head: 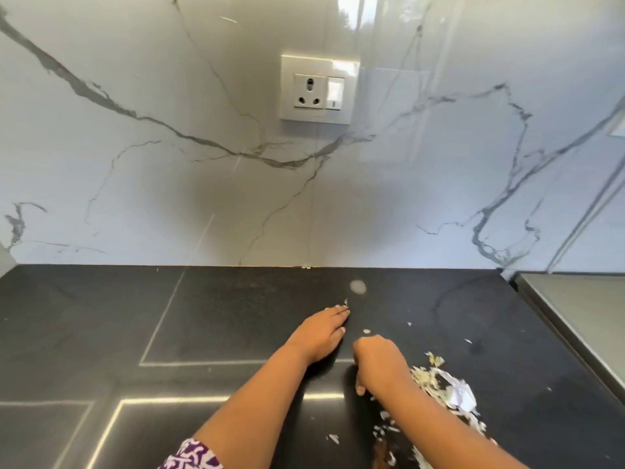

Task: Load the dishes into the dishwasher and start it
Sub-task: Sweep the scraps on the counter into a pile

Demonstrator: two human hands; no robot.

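Left hand (321, 335) flat on countertop (101, 326); right hand (378, 362) curled among scraps (439, 387).

The one camera sits on my head and looks forward and down across the black desk (236, 316) toward the marble-patterned wall (135, 147) straight ahead. The wall fills the upper half, with a socket plate (319, 88) near top centre. It is close: my forearms enter from the bottom edge, my left hand (321, 333) and right hand (378, 362) low in the middle. The wide lens bows the desk's back edge. No second view overlaps this one.
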